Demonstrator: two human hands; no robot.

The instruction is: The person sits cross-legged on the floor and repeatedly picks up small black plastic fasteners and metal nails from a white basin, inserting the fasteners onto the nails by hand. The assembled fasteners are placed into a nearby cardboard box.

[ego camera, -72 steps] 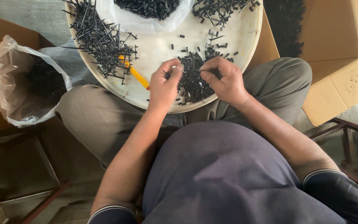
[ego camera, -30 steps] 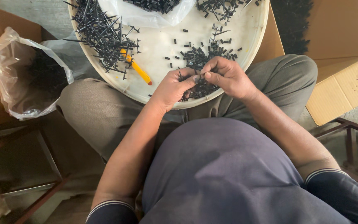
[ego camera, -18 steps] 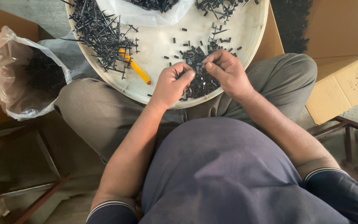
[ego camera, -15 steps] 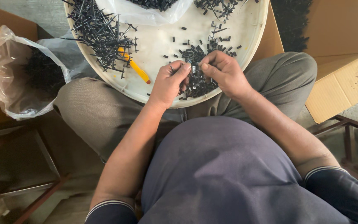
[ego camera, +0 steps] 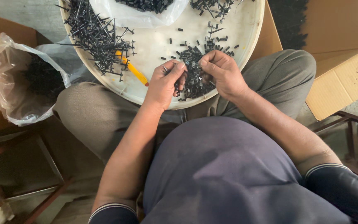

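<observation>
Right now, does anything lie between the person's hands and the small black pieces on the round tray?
Nothing visible does. The left hand and the right hand rest directly at the pile of small black pieces on the white round tray. The yellow-handled tool lies off to the left side.

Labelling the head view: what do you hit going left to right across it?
Clear plastic bag of dark parts → pile of black nails → yellow tool → left hand → small black pieces → right hand → cardboard box, all over the round white tray.
</observation>
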